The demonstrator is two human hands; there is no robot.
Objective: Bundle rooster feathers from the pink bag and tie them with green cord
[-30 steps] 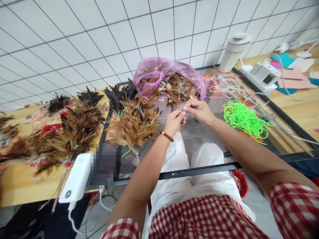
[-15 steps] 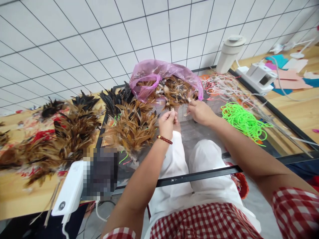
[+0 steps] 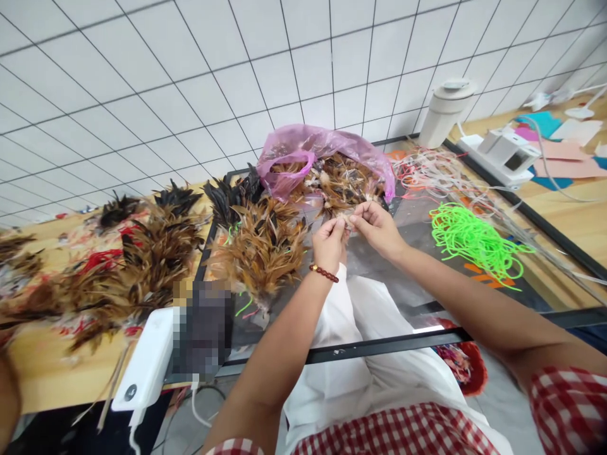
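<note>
My left hand (image 3: 329, 242), with a bead bracelet at the wrist, and my right hand (image 3: 377, 226) meet above the glass table (image 3: 379, 344). Both are pinched together on a small bunch of brown feathers (image 3: 345, 218). They hover just in front of a pink plastic bag (image 3: 303, 145) full of loose brown feathers. Left of my hands lies a tied bundle of brown and black feathers (image 3: 260, 246) with green cord in it.
More feather bundles (image 3: 142, 253) cover the wooden table on the left. A coil of neon green cord (image 3: 472, 239) and pale cords (image 3: 427, 167) lie right. A white jug (image 3: 443, 110), a white device (image 3: 505, 148), a white power bank (image 3: 147, 360) with cable.
My hands parted half a second ago, the right one reaching to the bag's mouth. Now they are joined again on a bunch of feathers. The view shifted slightly.
</note>
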